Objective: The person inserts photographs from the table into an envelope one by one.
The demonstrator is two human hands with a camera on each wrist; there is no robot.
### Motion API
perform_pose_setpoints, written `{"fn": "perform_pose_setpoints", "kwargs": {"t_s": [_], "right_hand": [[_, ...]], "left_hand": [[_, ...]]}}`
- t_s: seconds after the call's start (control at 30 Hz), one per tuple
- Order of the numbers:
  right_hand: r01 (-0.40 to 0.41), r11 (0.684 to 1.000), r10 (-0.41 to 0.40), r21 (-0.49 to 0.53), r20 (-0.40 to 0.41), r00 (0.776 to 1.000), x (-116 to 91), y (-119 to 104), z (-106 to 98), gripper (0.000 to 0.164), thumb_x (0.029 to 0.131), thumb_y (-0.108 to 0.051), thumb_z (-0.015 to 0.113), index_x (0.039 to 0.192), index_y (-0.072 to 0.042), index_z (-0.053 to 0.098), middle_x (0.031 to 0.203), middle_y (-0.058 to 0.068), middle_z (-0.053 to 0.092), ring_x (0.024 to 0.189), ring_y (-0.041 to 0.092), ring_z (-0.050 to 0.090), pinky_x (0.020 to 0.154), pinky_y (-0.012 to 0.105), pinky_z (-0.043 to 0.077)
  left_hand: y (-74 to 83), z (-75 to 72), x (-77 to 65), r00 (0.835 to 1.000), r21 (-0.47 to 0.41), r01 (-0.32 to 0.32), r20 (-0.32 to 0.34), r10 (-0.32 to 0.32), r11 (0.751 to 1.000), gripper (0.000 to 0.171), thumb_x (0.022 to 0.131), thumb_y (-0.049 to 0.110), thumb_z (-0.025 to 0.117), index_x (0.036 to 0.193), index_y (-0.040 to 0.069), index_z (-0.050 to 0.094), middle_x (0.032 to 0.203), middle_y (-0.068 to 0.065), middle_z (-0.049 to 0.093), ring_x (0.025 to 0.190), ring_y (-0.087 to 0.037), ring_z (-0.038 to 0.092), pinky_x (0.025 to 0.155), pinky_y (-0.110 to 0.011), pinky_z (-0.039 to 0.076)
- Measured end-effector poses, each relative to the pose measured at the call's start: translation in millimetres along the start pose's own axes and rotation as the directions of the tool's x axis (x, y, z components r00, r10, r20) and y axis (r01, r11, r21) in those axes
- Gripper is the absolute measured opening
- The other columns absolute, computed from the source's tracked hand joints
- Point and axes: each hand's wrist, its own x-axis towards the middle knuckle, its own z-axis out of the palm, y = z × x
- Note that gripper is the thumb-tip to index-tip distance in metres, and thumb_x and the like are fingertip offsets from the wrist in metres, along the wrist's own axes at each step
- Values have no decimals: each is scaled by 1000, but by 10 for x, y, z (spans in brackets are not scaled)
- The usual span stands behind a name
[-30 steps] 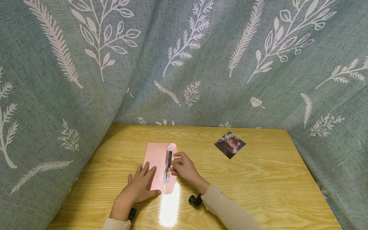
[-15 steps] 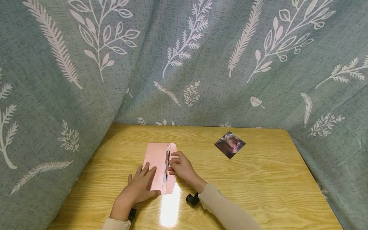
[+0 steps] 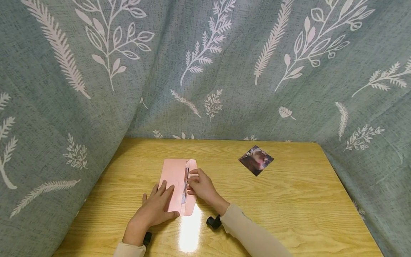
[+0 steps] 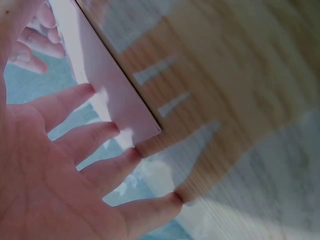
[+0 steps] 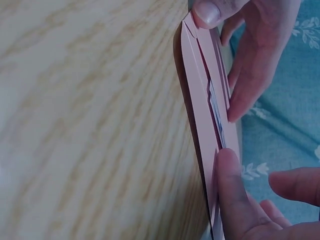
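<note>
A pink envelope [image 3: 171,171] lies on the table with its flap [image 3: 191,205] opened out to the right. From its mouth shows a narrow strip of glossy printed photos [image 3: 184,191]. My left hand [image 3: 152,208] rests on the envelope with fingers spread; in the left wrist view its fingertips [image 4: 112,127] reach the pink paper and the tabletop. At the mouth, my right hand [image 3: 203,187] touches the photos' edge with its fingertips. The right wrist view shows one finger [image 5: 229,165] against the slit while the thumb [image 5: 295,185] stands apart from it.
Another photo [image 3: 256,160] lies turned diagonally on the wooden table [image 3: 289,200], farther back on the right. A grey-blue curtain [image 3: 237,117] with white leaf prints surrounds the table at the back and sides. Black wrist cameras [image 3: 213,222] sit under the wrists.
My right hand has moved slightly left, and the photos have slid deeper into the envelope, so the strip showing is narrower. My left hand has stayed in place.
</note>
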Motion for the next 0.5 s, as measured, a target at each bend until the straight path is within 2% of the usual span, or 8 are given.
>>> {"fn": "perform_pose_setpoints", "kwargs": {"t_s": [0.3, 0.4, 0.5], "right_hand": [[-24, 997, 27, -78, 37, 999, -4, -44, -76, 29, 100, -3, 60, 128, 3, 55, 104, 17, 67, 80, 25, 69, 67, 36, 60], [11, 988, -4, -155, 43, 999, -53, -137, -188, 29, 100, -5, 59, 127, 4, 56, 104, 17, 66, 81, 35, 68, 68, 43, 59], [78, 969, -70, -234, 43, 997, -70, -192, -373, 29, 101, -4, 58, 127, 8, 56, 107, 22, 65, 87, 46, 66, 70, 52, 57]], "left_hand": [[-8, 6, 0, 1000, 8, -3, -13, 3, 1000, 97, 78, 53, 82, 154, 10, 40, 161, -25, 22, 145, -51, 15, 99, -83, 14], [-5, 8, -2, 1000, 3, -5, -13, 5, 1000, 96, 78, 52, 82, 154, 10, 40, 161, -25, 21, 146, -51, 14, 100, -82, 14], [-5, 5, -8, 1000, -4, 1, -5, -1, 1000, 97, 78, 52, 82, 155, 11, 39, 161, -25, 20, 146, -51, 13, 100, -82, 13]]}}
